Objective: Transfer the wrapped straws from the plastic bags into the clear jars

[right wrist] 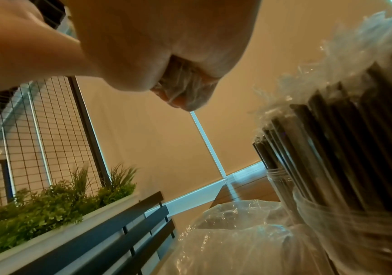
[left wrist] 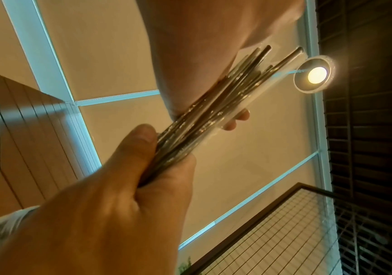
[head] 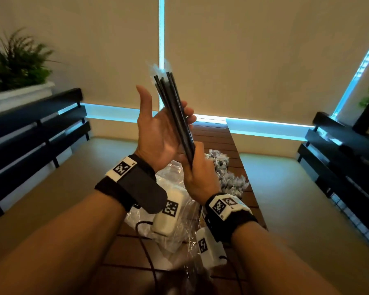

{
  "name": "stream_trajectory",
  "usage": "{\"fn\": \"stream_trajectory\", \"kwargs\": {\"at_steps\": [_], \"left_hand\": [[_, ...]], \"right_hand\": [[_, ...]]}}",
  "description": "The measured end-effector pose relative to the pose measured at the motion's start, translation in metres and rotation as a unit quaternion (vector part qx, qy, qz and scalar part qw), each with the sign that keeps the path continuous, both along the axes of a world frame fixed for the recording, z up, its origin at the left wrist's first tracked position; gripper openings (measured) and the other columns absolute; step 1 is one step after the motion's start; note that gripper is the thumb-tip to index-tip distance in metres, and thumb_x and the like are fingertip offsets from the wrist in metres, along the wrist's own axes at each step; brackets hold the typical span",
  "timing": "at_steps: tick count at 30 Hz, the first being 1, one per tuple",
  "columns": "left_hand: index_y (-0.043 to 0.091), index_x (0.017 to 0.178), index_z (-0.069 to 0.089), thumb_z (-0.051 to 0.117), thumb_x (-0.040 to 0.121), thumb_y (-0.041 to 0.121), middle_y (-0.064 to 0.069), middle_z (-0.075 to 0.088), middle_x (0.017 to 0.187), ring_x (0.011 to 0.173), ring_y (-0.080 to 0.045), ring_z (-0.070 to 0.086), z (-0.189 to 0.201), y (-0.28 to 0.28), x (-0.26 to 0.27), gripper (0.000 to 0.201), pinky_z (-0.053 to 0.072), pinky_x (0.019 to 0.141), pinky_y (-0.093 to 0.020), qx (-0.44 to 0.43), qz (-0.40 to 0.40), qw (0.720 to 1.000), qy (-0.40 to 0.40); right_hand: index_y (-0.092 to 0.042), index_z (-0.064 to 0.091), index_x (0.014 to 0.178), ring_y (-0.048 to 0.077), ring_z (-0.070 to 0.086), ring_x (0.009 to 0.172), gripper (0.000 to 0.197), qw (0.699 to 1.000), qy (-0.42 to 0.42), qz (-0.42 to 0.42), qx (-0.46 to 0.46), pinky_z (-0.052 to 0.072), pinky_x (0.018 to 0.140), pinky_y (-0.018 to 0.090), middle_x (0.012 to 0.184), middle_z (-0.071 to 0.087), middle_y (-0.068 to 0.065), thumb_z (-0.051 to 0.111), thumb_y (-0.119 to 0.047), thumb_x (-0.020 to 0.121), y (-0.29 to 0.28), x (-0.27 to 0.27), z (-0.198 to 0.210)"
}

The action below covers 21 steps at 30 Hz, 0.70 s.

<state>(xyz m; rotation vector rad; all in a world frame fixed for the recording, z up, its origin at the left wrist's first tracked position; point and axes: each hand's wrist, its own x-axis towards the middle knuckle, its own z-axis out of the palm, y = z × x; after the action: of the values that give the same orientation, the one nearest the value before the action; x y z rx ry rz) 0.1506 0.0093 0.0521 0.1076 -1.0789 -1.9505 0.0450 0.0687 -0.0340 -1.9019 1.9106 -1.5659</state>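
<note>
Between both hands (head: 158, 128), slim glossy black wrapped straws (head: 175, 116).

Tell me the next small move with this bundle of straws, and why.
Probably square the bundle of straws, then lower it toward a jar. The right hand grips the bottom ends, the left hand lies open against the side, and the tips at the top stand uneven. The jars in the right wrist view already hold upright straws, so an even bundle should slide in more easily.
</note>
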Motion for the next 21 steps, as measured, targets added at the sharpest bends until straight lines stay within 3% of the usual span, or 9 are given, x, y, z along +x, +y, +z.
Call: {"fn": "stream_trajectory", "kwargs": {"at_steps": [3, 5, 6, 8, 11, 13, 15, 17, 21], "left_hand": [[0.013, 0.098, 0.061, 0.058, 0.063, 0.085, -0.002, 0.061, 0.087, 0.085, -0.019, 0.057, -0.001, 0.005, -0.009, 0.080, 0.043, 0.091, -0.038, -0.053, 0.062, 0.994, -0.066], [0.019, 0.079, 0.058, 0.077, 0.057, 0.071, 0.002, 0.054, 0.069, 0.070, -0.016, 0.052, 0.000, 0.010, -0.018, 0.060, 0.046, 0.079, -0.036, -0.075, 0.141, 0.979, -0.130], [0.020, 0.071, 0.053, 0.081, 0.063, 0.060, 0.003, 0.048, 0.060, 0.060, -0.015, 0.047, 0.002, 0.011, -0.022, 0.050, 0.045, 0.071, -0.035, -0.067, 0.187, 0.969, -0.150], [0.020, 0.067, 0.047, 0.081, 0.077, 0.039, 0.004, 0.038, 0.049, 0.048, -0.014, 0.038, 0.006, 0.012, -0.029, 0.041, 0.043, 0.061, -0.033, -0.031, 0.242, 0.957, -0.155], [0.019, 0.065, 0.047, 0.075, 0.086, 0.031, 0.006, 0.036, 0.046, 0.043, -0.013, 0.036, 0.013, 0.008, -0.030, 0.037, 0.043, 0.055, -0.031, -0.057, 0.267, 0.953, -0.130], [0.019, 0.061, 0.045, 0.073, 0.088, 0.029, 0.005, 0.035, 0.046, 0.042, -0.013, 0.035, 0.020, 0.008, -0.027, 0.040, 0.042, 0.053, -0.030, -0.122, 0.267, 0.951, -0.101], [0.019, 0.059, 0.045, 0.072, 0.090, 0.025, 0.004, 0.035, 0.047, 0.041, -0.013, 0.034, 0.027, 0.011, -0.025, 0.041, 0.042, 0.052, -0.029, -0.172, 0.267, 0.945, -0.077], [0.019, 0.057, 0.044, 0.071, 0.090, 0.023, 0.006, 0.037, 0.046, 0.041, -0.013, 0.037, 0.032, 0.015, -0.025, 0.042, 0.043, 0.052, -0.030, -0.211, 0.267, 0.938, -0.073], [0.012, 0.059, 0.048, 0.074, 0.087, 0.020, 0.004, 0.041, 0.046, 0.042, -0.014, 0.045, 0.028, 0.024, -0.036, 0.040, 0.050, 0.056, -0.034, -0.265, 0.269, 0.918, -0.121]], "right_hand": [[-0.015, 0.042, 0.113, 0.006, 0.053, 0.054, 0.020, 1.000, -0.023, -0.005, 0.005, 0.034, 0.047, 0.013, 0.072, 0.056, -0.007, 0.050, -0.030, 0.101, -0.001, 0.000, -0.007], [-0.015, 0.041, 0.114, 0.012, 0.057, 0.060, 0.022, 0.999, -0.021, -0.006, 0.025, 0.044, 0.051, 0.023, 0.077, 0.058, -0.004, 0.051, -0.028, 0.100, -0.002, 0.001, -0.010], [-0.015, 0.040, 0.115, 0.016, 0.060, 0.064, 0.024, 0.999, -0.016, -0.005, 0.036, 0.047, 0.054, 0.029, 0.081, 0.060, -0.002, 0.053, -0.027, 0.099, -0.002, 0.002, -0.011], [-0.019, 0.039, 0.116, 0.016, 0.061, 0.072, 0.029, 0.999, -0.017, 0.005, 0.047, 0.049, 0.059, 0.030, 0.088, 0.061, -0.001, 0.059, -0.026, 0.095, -0.001, 0.003, -0.010], [-0.029, 0.040, 0.113, 0.008, 0.059, 0.086, 0.046, 0.997, -0.043, 0.001, 0.072, 0.045, 0.069, 0.021, 0.099, 0.059, -0.007, 0.074, -0.035, 0.083, 0.000, 0.000, 0.000], [-0.030, 0.039, 0.118, 0.010, 0.057, 0.096, 0.063, 0.991, -0.078, -0.022, 0.111, 0.047, 0.076, 0.025, 0.108, 0.055, -0.009, 0.081, -0.044, 0.073, 0.000, -0.005, 0.009], [-0.026, 0.040, 0.120, 0.015, 0.060, 0.095, 0.072, 0.978, -0.088, -0.032, 0.186, 0.054, 0.078, 0.034, 0.108, 0.056, -0.007, 0.083, -0.048, 0.068, 0.001, -0.009, 0.017], [-0.020, 0.047, 0.112, 0.021, 0.069, 0.083, 0.060, 0.961, -0.108, -0.001, 0.254, 0.060, 0.070, 0.038, 0.096, 0.067, 0.001, 0.083, -0.043, 0.070, -0.002, -0.010, 0.021], [-0.003, 0.060, 0.086, 0.021, 0.069, 0.058, 0.017, 0.941, -0.245, 0.026, 0.231, 0.062, 0.063, 0.040, 0.069, 0.067, 0.012, 0.074, -0.008, 0.078, -0.005, -0.008, 0.023]]}}
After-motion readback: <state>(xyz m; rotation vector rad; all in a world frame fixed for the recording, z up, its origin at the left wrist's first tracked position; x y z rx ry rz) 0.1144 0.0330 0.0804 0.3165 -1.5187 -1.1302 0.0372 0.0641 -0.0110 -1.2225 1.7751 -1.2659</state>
